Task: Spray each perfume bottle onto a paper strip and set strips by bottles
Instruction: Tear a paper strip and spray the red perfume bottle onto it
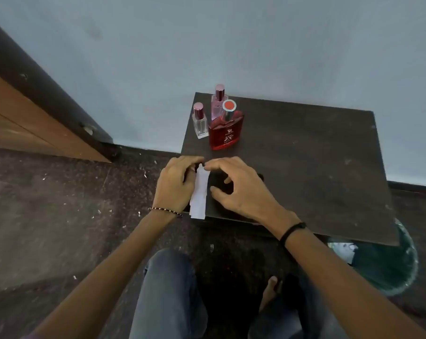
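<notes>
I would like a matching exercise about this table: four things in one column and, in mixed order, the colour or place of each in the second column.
Things
1. widest bottle
2. smallest bottle
3. paper strips
4. bottle at the back

Descriptions
A. white, held in the left hand at the near edge of the table
B. pink
C. red, nearest to the hands
D. clear glass, leftmost of the bottles

Pairs: 1-C, 2-D, 3-A, 4-B
</notes>
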The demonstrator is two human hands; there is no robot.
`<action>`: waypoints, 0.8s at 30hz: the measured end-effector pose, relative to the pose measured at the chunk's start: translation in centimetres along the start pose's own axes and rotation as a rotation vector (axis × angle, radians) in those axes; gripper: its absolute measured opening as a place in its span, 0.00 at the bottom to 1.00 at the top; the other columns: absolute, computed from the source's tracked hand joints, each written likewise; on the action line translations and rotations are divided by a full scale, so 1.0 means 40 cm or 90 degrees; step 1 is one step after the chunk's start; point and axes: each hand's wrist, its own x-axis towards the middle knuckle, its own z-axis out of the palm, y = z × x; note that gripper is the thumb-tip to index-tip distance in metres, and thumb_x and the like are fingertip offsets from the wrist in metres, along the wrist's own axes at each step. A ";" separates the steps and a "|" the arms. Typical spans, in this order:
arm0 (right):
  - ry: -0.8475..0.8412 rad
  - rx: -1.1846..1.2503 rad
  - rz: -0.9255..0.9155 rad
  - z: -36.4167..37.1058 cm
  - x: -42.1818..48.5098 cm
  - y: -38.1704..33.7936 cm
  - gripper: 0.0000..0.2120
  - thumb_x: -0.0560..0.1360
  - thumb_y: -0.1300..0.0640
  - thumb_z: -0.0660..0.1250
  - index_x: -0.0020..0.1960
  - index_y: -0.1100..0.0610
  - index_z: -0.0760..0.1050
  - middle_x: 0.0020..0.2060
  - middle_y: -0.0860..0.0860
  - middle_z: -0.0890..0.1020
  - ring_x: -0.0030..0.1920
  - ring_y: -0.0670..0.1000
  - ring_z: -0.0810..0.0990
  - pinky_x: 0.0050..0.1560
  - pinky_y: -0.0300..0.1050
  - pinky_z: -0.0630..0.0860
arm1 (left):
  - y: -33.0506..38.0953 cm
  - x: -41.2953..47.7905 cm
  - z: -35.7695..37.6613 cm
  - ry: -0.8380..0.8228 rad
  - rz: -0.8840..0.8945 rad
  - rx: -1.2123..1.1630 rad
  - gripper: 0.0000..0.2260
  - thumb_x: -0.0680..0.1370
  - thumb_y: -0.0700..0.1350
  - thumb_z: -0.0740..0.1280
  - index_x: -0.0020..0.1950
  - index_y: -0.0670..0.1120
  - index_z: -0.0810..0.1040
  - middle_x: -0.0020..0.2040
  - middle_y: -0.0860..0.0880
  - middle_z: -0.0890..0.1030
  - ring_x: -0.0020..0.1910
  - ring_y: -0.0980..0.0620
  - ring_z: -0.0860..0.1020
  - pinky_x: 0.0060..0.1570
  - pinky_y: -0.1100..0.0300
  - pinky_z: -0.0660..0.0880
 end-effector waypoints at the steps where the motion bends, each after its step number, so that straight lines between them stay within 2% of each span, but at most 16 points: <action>1: 0.001 -0.001 -0.015 0.006 0.003 0.001 0.22 0.73 0.51 0.73 0.65 0.47 0.74 0.62 0.40 0.78 0.63 0.42 0.73 0.55 0.51 0.80 | 0.000 0.003 0.004 -0.001 0.002 -0.016 0.15 0.78 0.32 0.63 0.60 0.43 0.83 0.55 0.46 0.85 0.56 0.49 0.80 0.56 0.61 0.74; 3: -0.007 -0.008 -0.023 0.016 0.007 -0.002 0.24 0.72 0.47 0.74 0.66 0.47 0.74 0.62 0.40 0.77 0.62 0.41 0.72 0.57 0.51 0.80 | 0.007 0.011 0.006 -0.005 0.001 -0.033 0.15 0.77 0.31 0.63 0.57 0.43 0.84 0.53 0.48 0.85 0.53 0.51 0.81 0.56 0.61 0.76; 7: 0.000 -0.009 -0.016 0.036 0.016 0.010 0.27 0.72 0.47 0.77 0.67 0.49 0.73 0.57 0.37 0.73 0.56 0.40 0.71 0.58 0.48 0.78 | 0.003 0.033 0.011 -0.028 -0.026 -0.075 0.16 0.77 0.32 0.62 0.53 0.47 0.85 0.50 0.50 0.86 0.49 0.55 0.82 0.53 0.62 0.78; 14: 0.001 -0.033 -0.022 0.026 -0.006 0.030 0.29 0.71 0.47 0.78 0.68 0.52 0.72 0.63 0.48 0.78 0.63 0.46 0.75 0.64 0.45 0.76 | 0.013 0.017 0.036 -0.014 -0.104 -0.227 0.15 0.80 0.32 0.58 0.53 0.41 0.85 0.52 0.46 0.85 0.51 0.55 0.84 0.52 0.62 0.82; 16: 0.002 -0.039 -0.029 0.014 -0.016 0.033 0.28 0.71 0.48 0.78 0.67 0.52 0.72 0.63 0.48 0.79 0.63 0.46 0.76 0.65 0.42 0.75 | 0.018 0.007 0.048 -0.003 -0.133 -0.271 0.14 0.81 0.32 0.59 0.53 0.40 0.84 0.52 0.45 0.85 0.52 0.54 0.84 0.53 0.61 0.82; 19: 0.021 -0.058 -0.044 -0.006 -0.035 0.037 0.24 0.73 0.52 0.77 0.65 0.55 0.75 0.60 0.49 0.81 0.61 0.45 0.78 0.62 0.31 0.73 | 0.031 -0.009 0.066 0.004 -0.148 -0.292 0.12 0.81 0.34 0.61 0.53 0.41 0.85 0.52 0.46 0.85 0.52 0.54 0.84 0.55 0.55 0.82; 20: 0.024 -0.065 -0.049 -0.014 -0.042 0.037 0.22 0.73 0.53 0.76 0.64 0.55 0.76 0.59 0.49 0.82 0.60 0.45 0.79 0.62 0.32 0.74 | 0.035 -0.014 0.072 0.001 -0.149 -0.287 0.12 0.81 0.34 0.61 0.53 0.42 0.85 0.52 0.47 0.85 0.51 0.54 0.84 0.56 0.53 0.82; 24: 0.026 -0.125 -0.058 -0.028 -0.059 0.045 0.16 0.76 0.56 0.72 0.63 0.57 0.77 0.57 0.50 0.82 0.56 0.48 0.80 0.60 0.47 0.78 | 0.042 -0.026 0.093 0.002 -0.148 -0.272 0.12 0.79 0.36 0.64 0.53 0.46 0.85 0.53 0.51 0.85 0.53 0.53 0.83 0.59 0.51 0.80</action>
